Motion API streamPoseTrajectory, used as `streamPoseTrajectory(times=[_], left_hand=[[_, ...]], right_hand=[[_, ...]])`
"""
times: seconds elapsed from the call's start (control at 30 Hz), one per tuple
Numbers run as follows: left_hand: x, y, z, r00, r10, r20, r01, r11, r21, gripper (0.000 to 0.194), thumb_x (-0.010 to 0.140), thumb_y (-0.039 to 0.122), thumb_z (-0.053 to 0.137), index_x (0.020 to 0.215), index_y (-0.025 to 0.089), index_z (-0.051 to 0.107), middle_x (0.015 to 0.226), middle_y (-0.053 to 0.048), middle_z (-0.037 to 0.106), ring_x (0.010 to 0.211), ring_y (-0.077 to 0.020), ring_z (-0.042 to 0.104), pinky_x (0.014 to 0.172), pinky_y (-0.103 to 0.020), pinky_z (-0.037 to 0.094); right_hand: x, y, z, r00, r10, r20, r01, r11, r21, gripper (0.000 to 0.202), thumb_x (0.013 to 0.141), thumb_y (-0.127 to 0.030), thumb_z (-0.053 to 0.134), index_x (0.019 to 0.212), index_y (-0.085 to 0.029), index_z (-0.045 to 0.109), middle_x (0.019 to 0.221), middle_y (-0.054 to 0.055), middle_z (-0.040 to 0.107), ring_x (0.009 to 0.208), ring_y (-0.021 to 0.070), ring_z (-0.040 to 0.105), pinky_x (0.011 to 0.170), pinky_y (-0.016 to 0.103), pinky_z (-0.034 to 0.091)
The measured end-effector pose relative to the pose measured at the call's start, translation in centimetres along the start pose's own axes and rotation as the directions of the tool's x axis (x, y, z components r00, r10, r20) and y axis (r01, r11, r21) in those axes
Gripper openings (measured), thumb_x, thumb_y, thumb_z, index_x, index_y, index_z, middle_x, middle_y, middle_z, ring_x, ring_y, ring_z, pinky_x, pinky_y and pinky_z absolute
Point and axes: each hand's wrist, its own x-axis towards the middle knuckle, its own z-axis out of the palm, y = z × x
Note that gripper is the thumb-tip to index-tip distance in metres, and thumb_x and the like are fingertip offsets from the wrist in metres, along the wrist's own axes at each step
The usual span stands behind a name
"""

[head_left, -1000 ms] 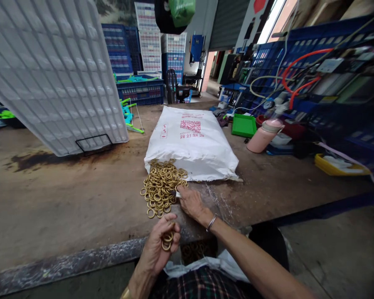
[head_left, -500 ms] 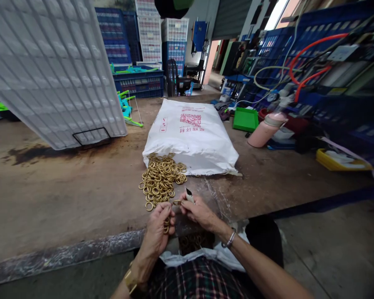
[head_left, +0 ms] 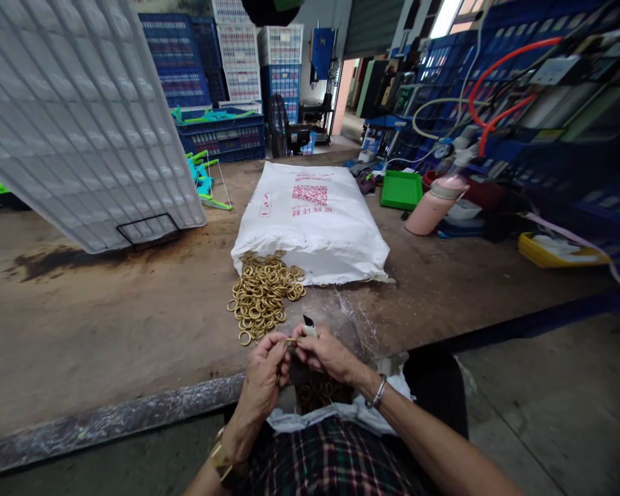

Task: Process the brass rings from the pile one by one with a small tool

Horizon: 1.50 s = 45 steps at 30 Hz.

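The left hand (head_left: 262,366) and the right hand (head_left: 324,353) were close together at the near edge of the worn brown worktable (head_left: 108,324), fingertips almost meeting. Between them they pinched a single small brass-coloured metal ring (head_left: 291,340), the left thumb and fingers closed on its left side and the right fingers closed on its right side. The right hand also held a small dark blade-like tool (head_left: 308,321) that stuck up above its fingers; the view was too small to tell exactly what tool it was. A metal bracelet (head_left: 377,393) sat on the right wrist and a gold-coloured watch (head_left: 220,458) on the left wrist.

Just below the hands, at the person's lap, an open white plastic bag (head_left: 341,413) showed more brass rings inside. Just beyond the hands, a loose pile of brass-coloured rings (head_left: 262,295) lay on the table, and it touched the near left corner of a large white woven sack with red print (head_left: 313,219), which lay flat farther away.

To the far left, a big white plastic grid crate (head_left: 83,110) leaned on the table. To the right of the sack were a green plastic tray (head_left: 401,190) and a pink insulated bottle (head_left: 434,204) lying tilted. A yellow shallow tray (head_left: 561,251) was at the far right, and stacked blue and white crates (head_left: 248,62) stood in the background.
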Motion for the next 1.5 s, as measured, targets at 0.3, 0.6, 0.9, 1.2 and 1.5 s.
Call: streamPoseTrajectory(times=[0.3,0.6,0.9,1.2,1.5], left_hand=[[0.1,-0.3,-0.3,0.986,0.141,-0.086,-0.116,0.963,0.241,0.04,0.064,0.052,0.068,0.076,0.016,0.057,0.049,0.007,0.05,0.036,-0.0036,0.038,0.035,-0.015,0.025],[-0.6,-0.4,-0.4,0.999,0.045,0.024,-0.048,0.987,0.153,0.034,0.071,0.049,0.063,0.077,0.018,0.051,0.052,0.007,0.051,0.036,-0.0035,0.037,0.034,-0.014,0.022],[-0.8,-0.1,-0.1,0.983,-0.051,0.176,0.057,0.998,-0.028,0.03,0.07,0.041,0.068,0.075,0.016,0.05,0.066,0.005,0.052,0.041,-0.0016,0.037,0.035,-0.013,0.021],[-0.7,-0.4,0.4,0.99,-0.038,0.136,0.037,0.999,0.015,0.033,0.069,0.043,0.068,0.072,0.017,0.048,0.058,0.007,0.047,0.04,-0.0021,0.035,0.035,-0.014,0.02],[-0.5,0.0,0.8,0.997,-0.008,0.08,0.004,0.999,0.049,0.036,0.066,0.046,0.069,0.073,0.019,0.046,0.056,0.007,0.048,0.039,-0.003,0.036,0.035,-0.014,0.022]], right_hand=[[0.3,0.9,0.6,0.971,-0.199,-0.136,0.136,0.918,-0.371,0.022,0.083,-0.036,0.045,0.071,-0.018,0.048,0.058,-0.005,0.047,0.05,0.0067,0.04,0.048,0.018,0.031],[0.3,0.9,1.0,0.983,-0.116,-0.142,0.089,0.979,-0.184,0.024,0.081,-0.037,0.046,0.065,-0.019,0.043,0.05,-0.008,0.041,0.04,0.005,0.03,0.041,0.019,0.024],[0.2,1.2,0.8,0.97,-0.187,-0.153,0.153,0.965,-0.213,0.022,0.083,-0.038,0.045,0.072,-0.019,0.047,0.055,-0.006,0.048,0.046,0.0066,0.038,0.046,0.019,0.03],[0.7,1.6,0.0,0.959,-0.25,-0.132,0.2,0.931,-0.305,0.023,0.085,-0.036,0.043,0.072,-0.018,0.049,0.059,-0.005,0.048,0.054,0.0087,0.041,0.053,0.02,0.032],[-0.6,1.1,-0.7,0.933,-0.361,0.01,0.226,0.564,-0.794,0.012,0.08,-0.014,0.042,0.073,-0.018,0.051,0.064,-0.001,0.051,0.059,0.0111,0.042,0.057,0.022,0.03]])
